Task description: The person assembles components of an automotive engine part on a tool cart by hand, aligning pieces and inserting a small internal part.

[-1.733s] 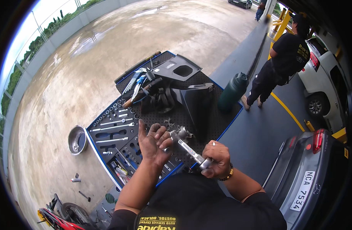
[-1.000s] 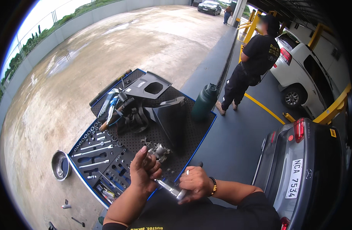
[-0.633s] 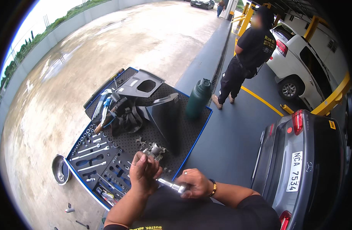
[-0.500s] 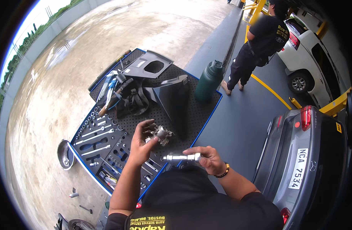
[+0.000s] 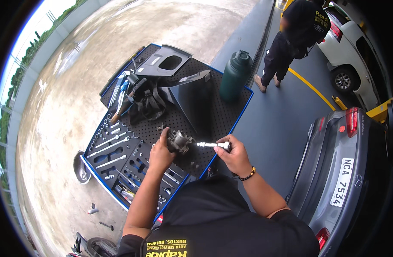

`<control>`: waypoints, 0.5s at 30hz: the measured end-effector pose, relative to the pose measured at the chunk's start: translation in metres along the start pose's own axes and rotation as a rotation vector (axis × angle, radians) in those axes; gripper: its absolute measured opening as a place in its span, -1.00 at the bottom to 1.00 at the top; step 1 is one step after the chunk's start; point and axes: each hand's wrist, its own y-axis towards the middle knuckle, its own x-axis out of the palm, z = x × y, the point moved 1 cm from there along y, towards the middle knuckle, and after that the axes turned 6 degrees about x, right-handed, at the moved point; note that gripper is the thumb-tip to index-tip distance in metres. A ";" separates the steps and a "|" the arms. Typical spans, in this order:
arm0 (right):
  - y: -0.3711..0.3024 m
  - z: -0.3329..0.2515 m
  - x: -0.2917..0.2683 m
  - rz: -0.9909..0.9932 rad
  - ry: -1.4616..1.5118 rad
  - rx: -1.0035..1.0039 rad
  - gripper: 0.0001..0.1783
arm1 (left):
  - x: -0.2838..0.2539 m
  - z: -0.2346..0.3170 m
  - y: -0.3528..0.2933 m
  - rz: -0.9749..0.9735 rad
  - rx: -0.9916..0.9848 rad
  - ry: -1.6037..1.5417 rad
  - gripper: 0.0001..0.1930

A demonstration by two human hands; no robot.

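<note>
My left hand [image 5: 161, 154] grips a small grey metal engine part [image 5: 179, 141] above the black mat. My right hand [image 5: 234, 155] holds a short metal tool [image 5: 212, 145] by its handle end. The tool lies level and its tip points left into the metal part. Both hands hover over the near right corner of the blue-edged tool mat [image 5: 230, 118], with my forearms coming up from the lower edge.
On the mat lie rows of sockets and wrenches [image 5: 113, 143], black plastic body panels [image 5: 192, 98] and a tangle of straps [image 5: 147, 100]. A dark green bottle [image 5: 235, 75] stands at its far corner. Another person [image 5: 297, 34] stands beyond. A grey car [image 5: 340, 171] is right, a metal bowl [image 5: 81, 167] left.
The tool has swung from pointing down and right to lying level, its tip now at the metal part. My right hand rose to the part's height. The camera view tilted and shifted.
</note>
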 end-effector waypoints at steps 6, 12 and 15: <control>0.010 -0.016 -0.007 0.068 -0.112 -0.169 -0.72 | -0.007 0.005 -0.007 0.142 0.128 -0.109 -0.03; -0.006 -0.057 -0.018 0.033 -0.157 -0.303 -0.73 | -0.017 0.005 -0.031 0.345 0.699 -0.649 0.10; -0.020 -0.080 -0.020 -0.034 -0.209 -0.477 -0.76 | -0.017 0.002 -0.048 0.342 0.660 -0.764 0.17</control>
